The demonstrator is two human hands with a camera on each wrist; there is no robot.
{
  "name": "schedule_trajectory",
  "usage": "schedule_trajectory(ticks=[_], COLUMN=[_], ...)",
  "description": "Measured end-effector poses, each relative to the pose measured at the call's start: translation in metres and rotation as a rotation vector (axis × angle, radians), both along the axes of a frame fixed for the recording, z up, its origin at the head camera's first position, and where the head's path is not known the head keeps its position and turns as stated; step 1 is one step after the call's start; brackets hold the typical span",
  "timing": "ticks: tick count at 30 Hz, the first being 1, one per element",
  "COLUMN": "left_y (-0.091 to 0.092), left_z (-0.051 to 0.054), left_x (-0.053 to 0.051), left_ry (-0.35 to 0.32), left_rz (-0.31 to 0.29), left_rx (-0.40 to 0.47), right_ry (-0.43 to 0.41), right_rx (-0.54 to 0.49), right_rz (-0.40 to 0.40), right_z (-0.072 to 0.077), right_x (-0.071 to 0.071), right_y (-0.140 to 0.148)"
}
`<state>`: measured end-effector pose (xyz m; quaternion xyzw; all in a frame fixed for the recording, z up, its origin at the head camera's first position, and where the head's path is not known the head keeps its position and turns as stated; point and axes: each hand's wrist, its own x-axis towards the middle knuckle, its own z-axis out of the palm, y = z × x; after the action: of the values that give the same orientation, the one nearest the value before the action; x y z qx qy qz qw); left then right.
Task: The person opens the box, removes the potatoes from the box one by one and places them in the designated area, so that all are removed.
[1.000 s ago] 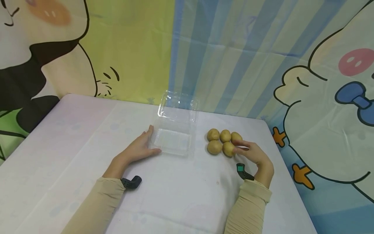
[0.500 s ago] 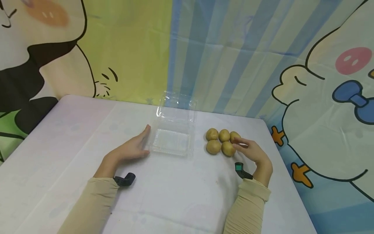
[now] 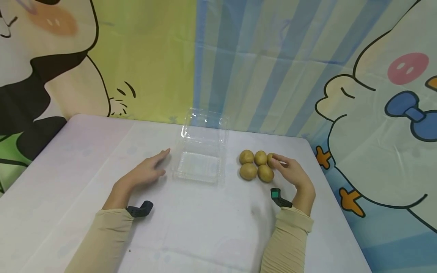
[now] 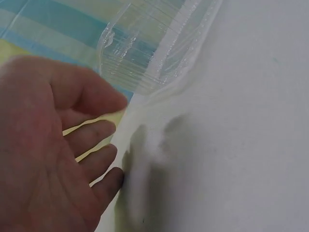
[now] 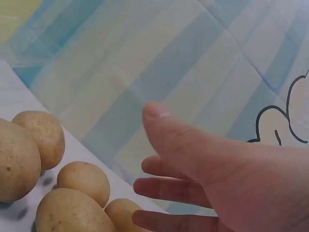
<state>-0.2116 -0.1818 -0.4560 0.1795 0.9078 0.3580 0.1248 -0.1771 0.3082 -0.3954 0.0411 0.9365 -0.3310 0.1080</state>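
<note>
A clear plastic clamshell box (image 3: 199, 165) lies with its lid raised at the back, and I see nothing inside it. Left of the box, my left hand (image 3: 143, 172) is held apart from it with relaxed, spread fingers; the left wrist view shows the same gap between hand (image 4: 53, 145) and plastic (image 4: 140, 53). To the right, several potatoes (image 3: 248, 171) sit in two rows. At the far-right potato (image 3: 270, 160), my right hand (image 3: 294, 172) covers its right side. In the right wrist view, one fingertip overlaps that potato (image 5: 121, 214); whether it touches is unclear. The thumb stands away.
A white cloth covers the table (image 3: 201, 223). Behind it hangs a cartoon-printed backdrop (image 3: 239, 64), close to the table's back edge and the box's lid. A dark wrist camera (image 3: 140, 209) sits on the left wrist, another (image 3: 280, 198) on the right.
My left hand has left the box's side and moved left. My right hand has shifted from the front-right potato toward the far-right one. Box and potatoes keep their places.
</note>
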Motion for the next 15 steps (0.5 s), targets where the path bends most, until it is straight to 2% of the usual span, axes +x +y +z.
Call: schedule_trajectory(ticks=[7,11,15], left_y=[0.000,0.000,-0.001], left_z=[0.002,0.003,0.005], left_x=[0.000,0.000,-0.001], left_ry=[0.043,0.048,0.054], left_rz=[0.080,0.095,0.096], left_rx=[0.008,-0.008,-0.060], right_ry=[0.053,0.069,0.096], right_rx=[-0.020,-0.025,-0.034], right_rz=[0.011,0.011,0.048], right_z=[0.004,0.006,0.009], right_x=[-0.002,-0.006,-0.011], right_y=[-0.009,-0.015,-0.025])
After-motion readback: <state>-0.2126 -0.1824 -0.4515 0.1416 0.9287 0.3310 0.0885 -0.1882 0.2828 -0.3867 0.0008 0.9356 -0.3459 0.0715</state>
